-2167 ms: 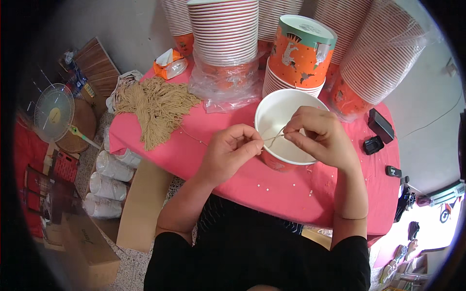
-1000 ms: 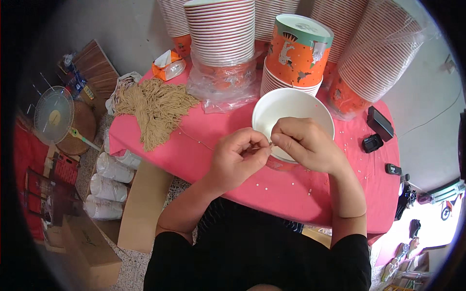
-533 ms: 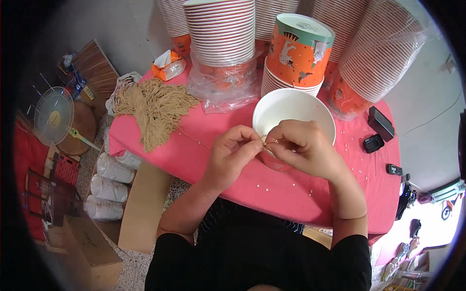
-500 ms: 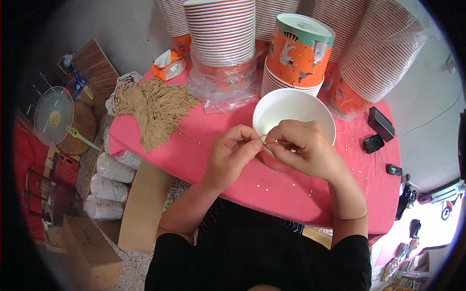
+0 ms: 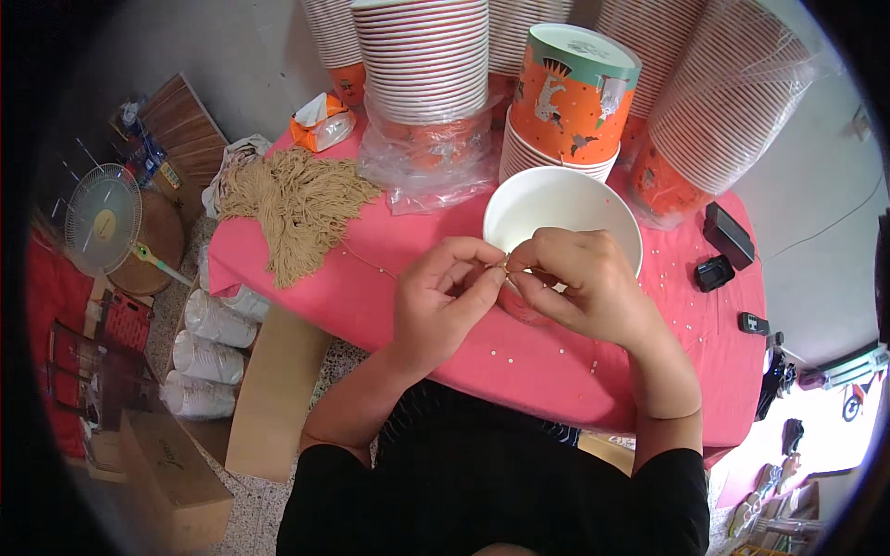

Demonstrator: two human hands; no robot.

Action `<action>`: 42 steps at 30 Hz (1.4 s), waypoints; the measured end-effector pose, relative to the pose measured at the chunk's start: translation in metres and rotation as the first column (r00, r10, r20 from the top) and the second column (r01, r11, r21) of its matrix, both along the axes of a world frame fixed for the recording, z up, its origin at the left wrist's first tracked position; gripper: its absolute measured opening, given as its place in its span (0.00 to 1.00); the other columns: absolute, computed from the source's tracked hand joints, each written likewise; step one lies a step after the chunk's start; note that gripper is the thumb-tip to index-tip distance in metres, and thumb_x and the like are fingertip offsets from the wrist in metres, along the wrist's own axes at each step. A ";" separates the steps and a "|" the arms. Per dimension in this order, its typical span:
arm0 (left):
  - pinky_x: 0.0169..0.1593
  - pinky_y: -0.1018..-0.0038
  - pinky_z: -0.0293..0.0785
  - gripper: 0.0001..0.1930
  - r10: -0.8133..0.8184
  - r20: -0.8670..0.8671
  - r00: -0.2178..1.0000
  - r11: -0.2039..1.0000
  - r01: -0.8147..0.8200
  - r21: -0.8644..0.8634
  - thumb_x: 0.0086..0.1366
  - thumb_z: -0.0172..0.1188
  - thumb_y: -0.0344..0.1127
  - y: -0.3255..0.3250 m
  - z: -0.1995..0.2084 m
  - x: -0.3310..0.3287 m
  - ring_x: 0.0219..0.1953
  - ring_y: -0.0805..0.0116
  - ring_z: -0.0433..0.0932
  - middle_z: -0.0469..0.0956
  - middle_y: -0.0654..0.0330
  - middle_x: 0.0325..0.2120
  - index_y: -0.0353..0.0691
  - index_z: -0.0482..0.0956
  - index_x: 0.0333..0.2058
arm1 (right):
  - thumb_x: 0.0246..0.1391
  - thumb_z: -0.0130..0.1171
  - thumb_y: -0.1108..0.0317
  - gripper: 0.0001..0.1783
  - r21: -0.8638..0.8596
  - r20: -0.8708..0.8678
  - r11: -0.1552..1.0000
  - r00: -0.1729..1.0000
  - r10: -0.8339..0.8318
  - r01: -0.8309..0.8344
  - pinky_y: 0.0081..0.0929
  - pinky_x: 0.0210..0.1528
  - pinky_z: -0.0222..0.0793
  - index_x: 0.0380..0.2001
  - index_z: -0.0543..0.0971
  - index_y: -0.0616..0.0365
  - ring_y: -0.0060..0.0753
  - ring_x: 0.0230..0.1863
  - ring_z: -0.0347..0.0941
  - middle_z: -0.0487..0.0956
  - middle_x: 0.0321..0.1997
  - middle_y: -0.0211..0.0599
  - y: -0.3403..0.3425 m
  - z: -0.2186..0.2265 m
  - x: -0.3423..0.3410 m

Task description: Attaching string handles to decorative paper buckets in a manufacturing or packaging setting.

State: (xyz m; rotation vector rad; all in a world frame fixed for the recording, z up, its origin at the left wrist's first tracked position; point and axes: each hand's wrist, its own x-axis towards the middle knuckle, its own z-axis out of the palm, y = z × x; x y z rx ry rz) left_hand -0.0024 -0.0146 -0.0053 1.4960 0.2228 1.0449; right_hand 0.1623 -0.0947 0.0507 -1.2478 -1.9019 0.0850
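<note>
My left hand (image 5: 440,292) and my right hand (image 5: 584,283) meet fingertip to fingertip over the near rim of a white-lined paper bucket (image 5: 524,199). Thumb and forefinger of each hand are pinched on a thin tan cord (image 5: 380,271), which runs from my left hand back toward a heap of tan cords (image 5: 292,208) at the table's left. What exactly sits between the fingertips is tiny and partly covered by them. The bucket stands upright, its outside orange-red below my hands.
Behind are tall stacks of paper buckets (image 5: 422,60), some in clear plastic, and an upturned orange bucket (image 5: 570,102). Small pale beads or discs dot the pink-covered table (image 5: 464,357). A black box (image 5: 728,236) lies at right, an orange tissue pack (image 5: 320,125) at back left.
My hands stay over the bucket's rim with only slight shifts of the fingers. My left hand has turned a little, and its fingertips have edged closer to the right ones.
</note>
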 end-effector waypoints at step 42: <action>0.22 0.87 0.52 0.03 -0.507 0.097 0.856 0.725 0.485 -0.489 0.65 0.52 0.30 0.022 0.001 -0.008 0.19 0.87 0.58 0.70 0.70 0.26 0.39 0.73 0.35 | 0.53 0.59 0.69 0.05 -0.001 0.125 0.999 0.992 -0.034 0.034 0.40 0.22 0.68 0.31 0.74 0.57 0.47 0.21 0.75 0.77 0.20 0.41 0.002 -0.006 0.000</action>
